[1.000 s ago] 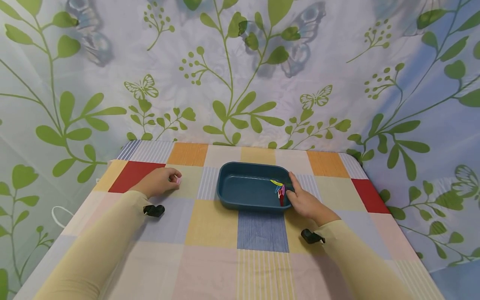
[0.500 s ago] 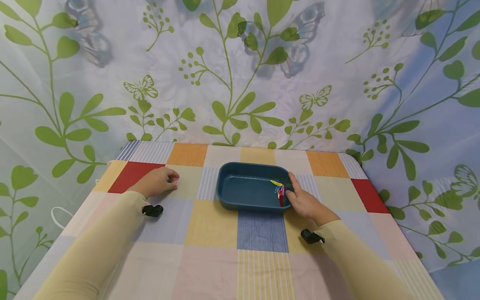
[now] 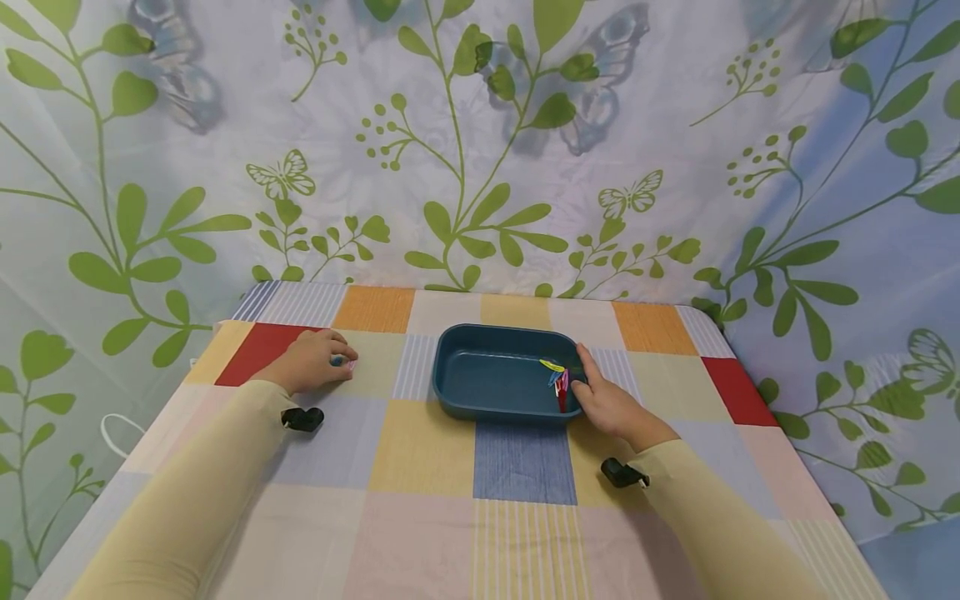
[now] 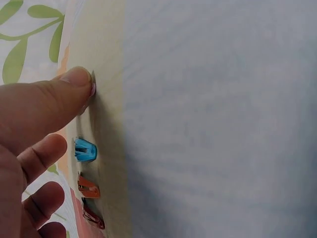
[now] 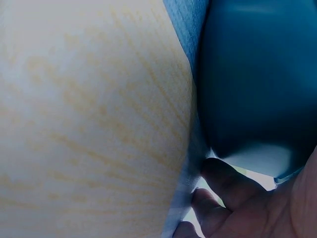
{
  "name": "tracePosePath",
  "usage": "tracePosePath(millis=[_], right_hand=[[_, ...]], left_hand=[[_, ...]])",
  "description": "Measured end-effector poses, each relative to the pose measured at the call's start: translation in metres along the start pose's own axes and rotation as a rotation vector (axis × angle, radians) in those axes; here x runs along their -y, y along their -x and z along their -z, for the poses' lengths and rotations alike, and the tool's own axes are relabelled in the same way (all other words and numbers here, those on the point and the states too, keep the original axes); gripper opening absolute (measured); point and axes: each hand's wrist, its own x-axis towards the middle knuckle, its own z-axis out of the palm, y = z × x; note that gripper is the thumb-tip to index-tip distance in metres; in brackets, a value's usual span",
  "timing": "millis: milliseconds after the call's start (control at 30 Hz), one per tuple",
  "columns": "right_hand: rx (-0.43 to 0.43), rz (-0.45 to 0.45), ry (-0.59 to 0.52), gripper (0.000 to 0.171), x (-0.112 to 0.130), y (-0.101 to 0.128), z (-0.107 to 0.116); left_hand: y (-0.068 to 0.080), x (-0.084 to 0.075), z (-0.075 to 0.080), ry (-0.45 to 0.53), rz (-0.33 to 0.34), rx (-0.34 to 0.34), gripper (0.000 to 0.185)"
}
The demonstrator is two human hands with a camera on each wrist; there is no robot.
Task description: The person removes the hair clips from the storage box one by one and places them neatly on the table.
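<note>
Middle left, we see the left hand (image 3: pixel 306 363) pinching a pink clip (image 3: pixel 352 365), which may slip, being tiny; right of centre, the right hand (image 3: pixel 611 407) grips the tray (image 3: pixel 487 382).

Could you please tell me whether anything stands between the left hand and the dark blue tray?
Nothing visible does: only tablecloth lies between the left hand, pinching the pink clip, and the tray.

Head view looks forward-down — wrist views sit close, the right apparently sharing the tray (image 3: pixel 487 383).
</note>
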Motion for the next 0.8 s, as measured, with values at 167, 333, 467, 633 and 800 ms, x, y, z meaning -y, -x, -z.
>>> tracePosePath(millis=[167, 333, 467, 633, 800], right_hand=[[-0.001, 0.001, -0.005, 0.071, -0.0008, -0.0004, -0.0004], [0.001, 0.002, -0.004, 0.071, -0.0018, -0.0008, -0.0008], [0.004, 0.007, -0.005, 0.071, -0.0023, -0.0013, -0.0007], [0.003, 0.009, 0.003, 0.071, -0.0033, -0.0013, -0.0006], [0.0, 0.004, -0.002, 0.071, -0.0028, -0.0009, -0.0006]], left_hand=[[0.0005, -0.0002, 0.0003, 0.014, 0.022, 0.009, 0.035], [0.0003, 0.0007, 0.0005, 0.029, 0.038, 0.017, 0.036], [0.0004, 0.0026, 0.0005, 0.034, 0.046, 0.016, 0.035], [0.0011, 0.0039, 0.0, 0.051, 0.058, 0.016, 0.035], [0.0027, 0.0034, 0.0005, 0.077, 0.073, 0.028, 0.038]])
